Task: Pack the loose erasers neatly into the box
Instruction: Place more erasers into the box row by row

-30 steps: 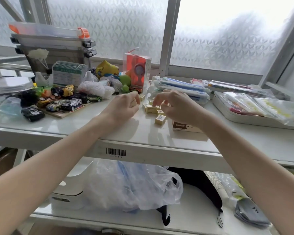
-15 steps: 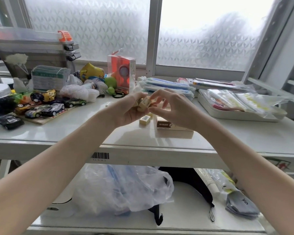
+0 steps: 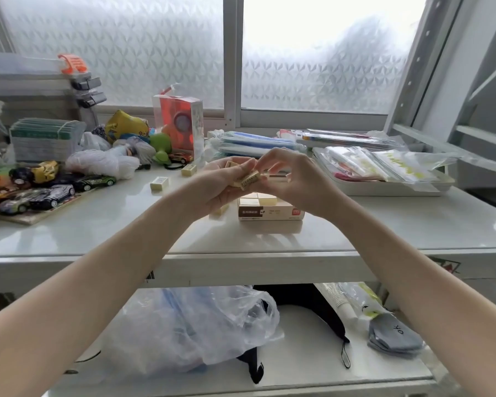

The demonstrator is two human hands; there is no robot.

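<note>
Both hands are raised together above the white shelf. My left hand (image 3: 212, 190) cups several small cream erasers (image 3: 248, 179), and my right hand (image 3: 295, 181) pinches one of them at its end. Below the hands stands the low eraser box (image 3: 269, 212), brown and white on its front, with cream erasers showing inside it (image 3: 258, 200). Loose erasers lie on the shelf: one at the left (image 3: 159, 183), one farther back (image 3: 189, 169), and one half hidden under my left hand (image 3: 221, 210).
Toy cars on a board (image 3: 35, 196), plastic bags, a card stack and a red boxed toy (image 3: 179, 126) crowd the left. A white tray of packets (image 3: 384, 173) sits on the right. The lower shelf holds a plastic bag (image 3: 189, 325).
Both hands have lifted off the shelf with erasers and come together above the box. The camera has shifted, so the box now shows fully.
</note>
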